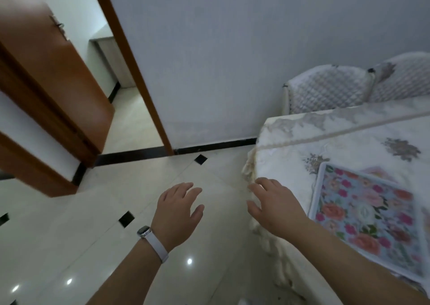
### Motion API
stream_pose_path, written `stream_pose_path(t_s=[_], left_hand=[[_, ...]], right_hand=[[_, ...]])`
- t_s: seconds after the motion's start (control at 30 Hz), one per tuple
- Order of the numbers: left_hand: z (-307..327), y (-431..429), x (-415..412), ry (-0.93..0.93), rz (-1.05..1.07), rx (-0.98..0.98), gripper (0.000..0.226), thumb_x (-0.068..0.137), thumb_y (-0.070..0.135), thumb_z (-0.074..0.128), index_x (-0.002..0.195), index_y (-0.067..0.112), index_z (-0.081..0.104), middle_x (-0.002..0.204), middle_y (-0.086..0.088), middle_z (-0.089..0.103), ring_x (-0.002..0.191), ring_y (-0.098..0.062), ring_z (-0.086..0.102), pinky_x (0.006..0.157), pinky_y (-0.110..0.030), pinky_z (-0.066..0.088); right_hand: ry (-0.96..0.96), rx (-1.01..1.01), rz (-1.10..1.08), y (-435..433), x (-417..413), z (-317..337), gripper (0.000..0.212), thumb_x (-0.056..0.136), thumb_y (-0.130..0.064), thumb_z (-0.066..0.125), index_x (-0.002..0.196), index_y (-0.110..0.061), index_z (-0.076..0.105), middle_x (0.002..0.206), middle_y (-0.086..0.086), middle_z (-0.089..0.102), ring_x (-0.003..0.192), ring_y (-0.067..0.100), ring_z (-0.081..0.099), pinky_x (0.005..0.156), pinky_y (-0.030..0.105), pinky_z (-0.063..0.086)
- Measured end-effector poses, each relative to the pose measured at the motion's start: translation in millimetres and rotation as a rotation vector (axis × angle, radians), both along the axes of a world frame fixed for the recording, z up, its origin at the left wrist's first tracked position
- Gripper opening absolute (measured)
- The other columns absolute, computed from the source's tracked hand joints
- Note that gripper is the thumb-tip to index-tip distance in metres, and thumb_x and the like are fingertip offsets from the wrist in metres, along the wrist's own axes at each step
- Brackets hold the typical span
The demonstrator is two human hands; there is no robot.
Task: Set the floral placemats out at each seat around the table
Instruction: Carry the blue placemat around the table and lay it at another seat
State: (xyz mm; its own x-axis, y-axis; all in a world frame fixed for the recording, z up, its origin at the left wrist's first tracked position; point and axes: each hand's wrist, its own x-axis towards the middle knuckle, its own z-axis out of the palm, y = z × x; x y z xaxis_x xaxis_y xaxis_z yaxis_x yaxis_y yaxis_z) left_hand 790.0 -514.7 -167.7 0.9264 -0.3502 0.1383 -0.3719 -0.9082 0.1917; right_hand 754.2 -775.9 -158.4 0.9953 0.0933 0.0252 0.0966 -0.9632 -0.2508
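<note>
On the table (344, 141) lies a floral placemat (363, 214), both hands (176, 211) (274, 205) spread alongside.

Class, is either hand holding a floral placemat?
No, the left hand and right hand are open, while the floral placemat lies flat on the table.

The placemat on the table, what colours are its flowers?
Pink, red and orange flowers on light blue, white border, on the placemat; head view.
</note>
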Motion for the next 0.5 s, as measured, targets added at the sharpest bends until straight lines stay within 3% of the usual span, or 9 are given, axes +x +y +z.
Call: stream_pose_path(t_s=[0.5], left_hand=[[-44, -82, 223, 0.143, -0.460, -0.056, 0.051, 0.083, 0.049, 0.043, 0.119, 0.022, 0.065, 0.124, -0.005, 0.064, 0.116, -0.027, 0.058, 0.092, -0.048, 0.046]], right_hand=[[0.124, -0.034, -0.446, -52, 101, -18, 0.047, 0.092, -0.044, 0.045, 0.131, -0.021, 0.053, 0.137, 0.003, 0.051, 0.119, 0.026, 0.050, 0.093, 0.040, 0.045]])
